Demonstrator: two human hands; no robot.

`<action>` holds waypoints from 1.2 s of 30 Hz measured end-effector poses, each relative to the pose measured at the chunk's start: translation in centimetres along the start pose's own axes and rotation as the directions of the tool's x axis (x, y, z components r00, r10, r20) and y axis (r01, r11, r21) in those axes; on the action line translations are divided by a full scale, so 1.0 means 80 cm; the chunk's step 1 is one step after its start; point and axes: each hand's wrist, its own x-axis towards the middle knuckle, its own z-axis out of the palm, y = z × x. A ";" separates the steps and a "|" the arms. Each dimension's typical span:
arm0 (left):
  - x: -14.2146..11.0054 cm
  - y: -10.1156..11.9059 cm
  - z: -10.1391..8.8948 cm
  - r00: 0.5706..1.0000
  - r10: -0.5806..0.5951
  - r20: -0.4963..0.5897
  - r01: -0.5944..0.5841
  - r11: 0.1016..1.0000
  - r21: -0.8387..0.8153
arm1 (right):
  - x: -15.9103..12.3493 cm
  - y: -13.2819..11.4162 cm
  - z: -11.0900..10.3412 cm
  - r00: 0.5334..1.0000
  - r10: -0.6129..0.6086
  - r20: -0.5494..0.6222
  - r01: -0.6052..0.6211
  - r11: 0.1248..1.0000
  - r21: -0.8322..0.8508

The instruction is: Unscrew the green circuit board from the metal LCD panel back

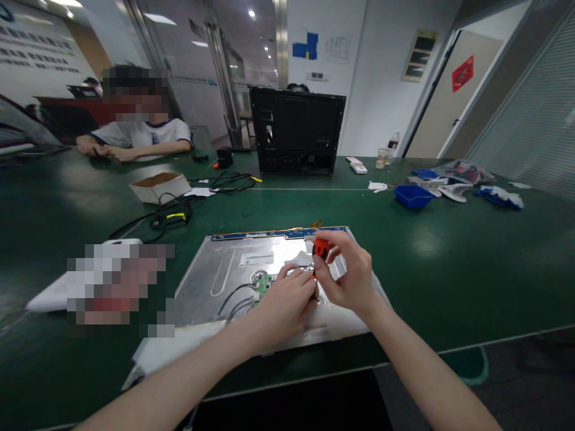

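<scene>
A silver metal panel [224,269], the back of a screen, lies flat on the green table in front of me. A small green circuit board [264,284] with grey cables sits on it. My right hand [348,278] is closed round an upright screwdriver with an orange-red handle [320,247], tip down on the panel. My left hand [283,299] rests beside it with fingers curled near the screwdriver's shaft; what they pinch is hidden.
A black monitor housing [296,131] stands upright at the far side. Black cables [173,214] and a cardboard box [159,185] lie to the left. A blue tray [412,196], gloves and bags lie to the right. Another person [139,134] sits at the far left.
</scene>
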 end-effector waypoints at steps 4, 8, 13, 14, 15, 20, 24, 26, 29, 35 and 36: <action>-0.001 0.000 0.001 1.000 0.006 -0.009 -0.006 1.000 -0.003 | 0.000 0.000 -0.001 1.000 0.009 0.002 -0.009 1.000 0.008; 0.000 -0.001 0.001 1.000 0.007 -0.011 -0.007 1.000 0.012 | 0.000 -0.002 -0.003 1.000 0.002 0.013 -0.002 1.000 0.018; 0.001 -0.001 0.002 1.000 0.008 -0.021 -0.008 1.000 0.023 | 0.003 -0.004 -0.005 1.000 -0.007 -0.011 0.008 0.999 0.036; 0.001 -0.001 0.002 1.000 0.005 -0.022 -0.005 1.000 0.021 | 0.003 -0.004 -0.005 1.000 -0.003 -0.020 0.004 0.999 0.036; 0.001 -0.001 0.001 1.000 0.002 -0.022 -0.002 1.000 0.020 | 0.003 -0.003 -0.005 1.000 0.000 -0.028 0.001 0.999 0.036; 0.002 0.001 -0.001 1.000 -0.011 -0.008 0.011 1.000 0.026 | 0.003 -0.001 -0.003 0.999 -0.024 -0.028 0.025 0.999 0.047; 0.002 0.000 0.000 1.000 -0.010 -0.008 0.010 0.999 0.034 | 0.003 -0.003 -0.004 0.999 -0.041 -0.033 0.042 0.998 0.043; 0.002 0.000 0.001 1.000 -0.004 -0.014 0.004 0.999 0.036 | 0.003 -0.004 -0.004 0.998 -0.046 -0.039 0.047 0.998 0.036; 0.002 -0.001 0.003 1.000 0.003 -0.031 -0.001 0.999 0.052 | 0.003 -0.004 -0.004 0.998 -0.046 -0.035 0.047 0.999 0.021; 0.002 0.000 0.002 0.999 0.004 -0.034 -0.002 0.998 0.066 | 0.003 -0.004 -0.003 0.999 -0.040 -0.019 0.040 0.999 0.014; 0.002 0.000 0.001 0.999 0.002 -0.035 0.000 0.998 0.066 | 0.002 -0.004 -0.003 0.999 -0.037 -0.021 0.037 0.999 0.012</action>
